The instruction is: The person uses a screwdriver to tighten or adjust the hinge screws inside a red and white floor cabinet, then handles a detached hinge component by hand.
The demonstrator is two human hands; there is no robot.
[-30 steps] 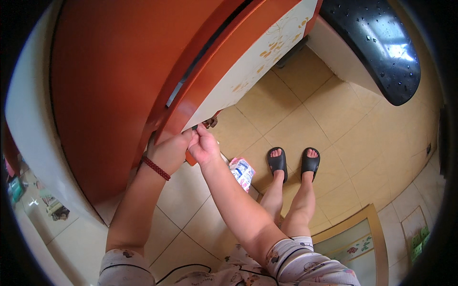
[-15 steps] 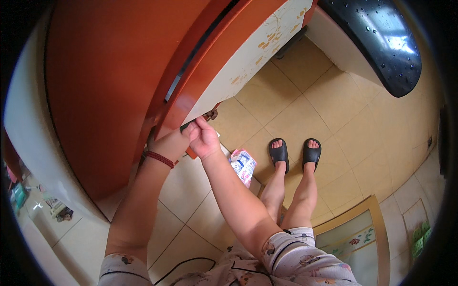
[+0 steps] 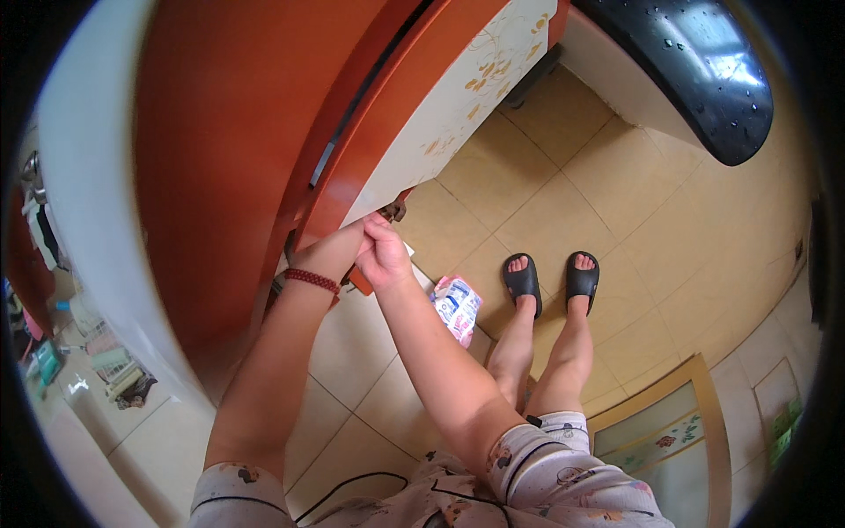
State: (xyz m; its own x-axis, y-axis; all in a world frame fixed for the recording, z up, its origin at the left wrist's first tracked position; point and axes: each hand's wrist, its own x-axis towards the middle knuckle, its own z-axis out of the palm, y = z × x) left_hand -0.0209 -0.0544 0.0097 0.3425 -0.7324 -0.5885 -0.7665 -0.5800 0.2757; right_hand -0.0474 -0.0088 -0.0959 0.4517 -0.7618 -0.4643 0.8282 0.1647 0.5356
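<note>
My left hand (image 3: pixel 336 249), a dark red braided bracelet (image 3: pixel 312 280) on its wrist, reaches in at the lower corner of a red-orange cabinet (image 3: pixel 220 176). Its fingers are hidden behind the right hand and the cabinet edge. Right beside it, palm turned up, my right hand (image 3: pixel 385 255) has its fingers curled in and touches the left. Whatever lies between the hands cannot be made out. Just past the fingertips a small brown object (image 3: pixel 398 211) shows at the bottom of the cabinet's white flowered panel (image 3: pixel 440 123). An orange piece (image 3: pixel 360 282) sits just below the hands.
A pink, white and blue plastic package (image 3: pixel 457 308) lies on the floor right of my forearm. My feet stand in dark slippers (image 3: pixel 522 283) on yellow tiles. A glossy black surface with drops (image 3: pixel 695 70) juts in at upper right. A gold-framed glass panel (image 3: pixel 669 440) is at lower right.
The view has shifted slightly, with more of the clutter at the far left showing. The left hand has slid further behind the right; both stay at the cabinet's lower corner.
</note>
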